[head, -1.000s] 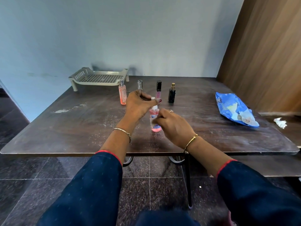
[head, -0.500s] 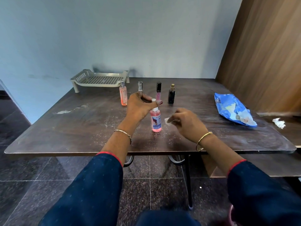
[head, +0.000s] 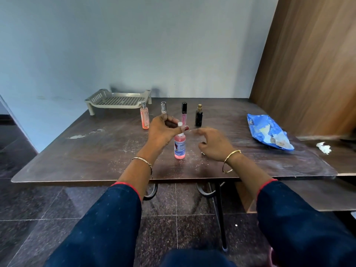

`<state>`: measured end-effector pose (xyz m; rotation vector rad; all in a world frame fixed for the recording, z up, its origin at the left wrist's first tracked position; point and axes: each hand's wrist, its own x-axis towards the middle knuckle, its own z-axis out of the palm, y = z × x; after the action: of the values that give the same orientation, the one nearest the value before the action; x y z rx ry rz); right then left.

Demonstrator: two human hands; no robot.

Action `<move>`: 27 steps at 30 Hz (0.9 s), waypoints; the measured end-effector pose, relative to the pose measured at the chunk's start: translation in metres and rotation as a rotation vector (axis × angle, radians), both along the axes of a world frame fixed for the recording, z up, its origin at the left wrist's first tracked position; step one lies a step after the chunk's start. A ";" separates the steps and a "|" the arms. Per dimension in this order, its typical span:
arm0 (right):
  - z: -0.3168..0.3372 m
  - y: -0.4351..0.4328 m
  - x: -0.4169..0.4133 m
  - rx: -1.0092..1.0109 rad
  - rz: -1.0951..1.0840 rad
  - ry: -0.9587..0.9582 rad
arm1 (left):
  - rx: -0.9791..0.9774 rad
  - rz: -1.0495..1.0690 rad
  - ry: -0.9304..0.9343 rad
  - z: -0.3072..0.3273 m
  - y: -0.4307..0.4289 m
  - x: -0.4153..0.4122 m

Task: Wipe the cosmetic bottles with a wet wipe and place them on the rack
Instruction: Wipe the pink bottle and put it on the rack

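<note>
- Brown tabletop (head: 96, 151) carries everything; the beige rack (head: 117, 100) sits at its far edge, left of centre, well beyond us.
- Our left hand (head: 163, 130), the nearer one to that rack, pinches the cap of the pink bottle (head: 180, 147) from above.
- Our right hand (head: 213, 144) hovers just right of the bottle, fingers loosely curled and blurred; whether they hold a wipe we cannot tell.
- That bottle stands upright on the table, long axis vertical, with the rack up and left of it.

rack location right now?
Head view: the rack sits at the far left corner of the table by the wall, just behind and left of the orange spray bottle.
</note>
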<state>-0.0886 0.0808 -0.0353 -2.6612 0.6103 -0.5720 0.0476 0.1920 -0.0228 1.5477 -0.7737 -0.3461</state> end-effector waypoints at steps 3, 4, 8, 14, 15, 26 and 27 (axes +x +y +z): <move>0.004 0.011 0.014 0.092 0.081 -0.020 | 0.000 0.028 -0.017 -0.002 0.007 0.000; 0.005 0.015 0.020 0.116 0.104 -0.028 | 0.000 0.045 -0.014 -0.002 0.009 0.000; 0.009 0.028 0.038 0.197 0.145 -0.073 | -0.015 0.084 -0.003 0.000 0.018 0.004; 0.035 0.043 0.075 0.182 0.161 -0.114 | -0.074 0.160 -0.029 0.016 0.036 0.032; 0.042 0.044 0.084 0.164 0.164 -0.120 | -0.083 0.177 -0.045 0.022 0.038 0.041; 0.117 0.030 0.200 0.019 0.183 -0.295 | -0.086 0.311 -0.310 0.104 0.021 0.151; 0.121 0.023 0.212 0.000 0.174 -0.294 | -0.080 0.313 -0.332 0.108 0.015 0.162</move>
<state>0.1234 0.1041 0.0856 -2.5279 0.2918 -0.8873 0.2097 0.2069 0.0852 1.6404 -0.7723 0.1750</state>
